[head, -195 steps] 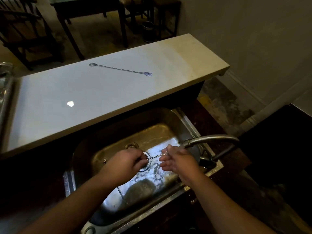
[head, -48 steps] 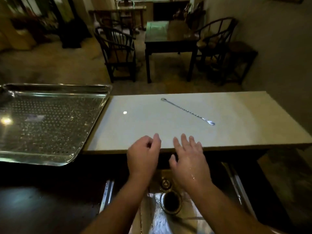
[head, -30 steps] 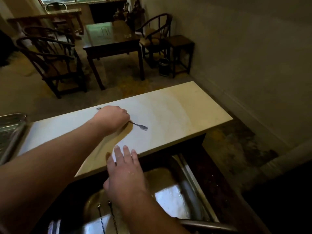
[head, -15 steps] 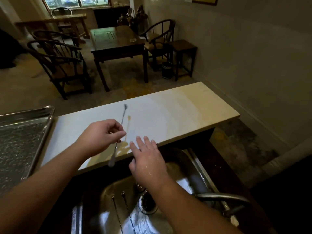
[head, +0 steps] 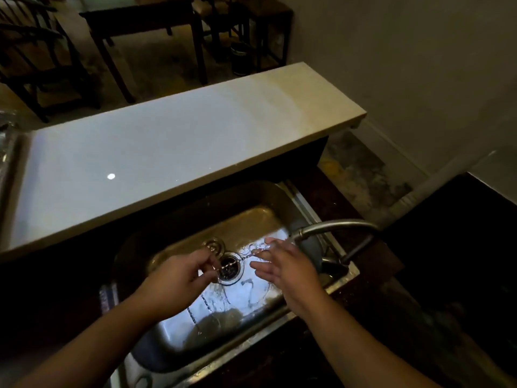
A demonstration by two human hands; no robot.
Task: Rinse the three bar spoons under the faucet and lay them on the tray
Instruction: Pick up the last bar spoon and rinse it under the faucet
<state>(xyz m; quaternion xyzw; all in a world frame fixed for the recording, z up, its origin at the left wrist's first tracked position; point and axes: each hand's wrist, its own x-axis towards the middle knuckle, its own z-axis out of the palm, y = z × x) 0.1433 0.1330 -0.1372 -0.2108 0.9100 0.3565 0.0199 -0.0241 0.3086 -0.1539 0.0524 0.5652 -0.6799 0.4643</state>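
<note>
Over the steel sink [head: 303, 201], my left hand [head: 179, 278] pinches one end of a twisted bar spoon [head: 237, 260]. The spoon runs across the drain [head: 229, 271] toward the faucet spout [head: 335, 226]. My right hand [head: 285, 267] has its fingers spread, and its fingertips sit at the spoon's far end under the spout. Water glints around that end. Two more thin twisted spoons [head: 195, 317] lie on the wet sink floor near my left wrist. Only the metal tray's corner [head: 7, 147] shows, at the far left edge.
A long pale counter slab [head: 167, 141] runs behind the sink with nothing on it but a light spot. The faucet handle [head: 358, 250] sticks up at the sink's right. Dark chairs and a table [head: 140, 15] stand on the floor beyond.
My left hand carried the spoon from the counter down into the sink. My right hand dropped from the counter edge to the spout. The view tilted down, leaving the counter bare.
</note>
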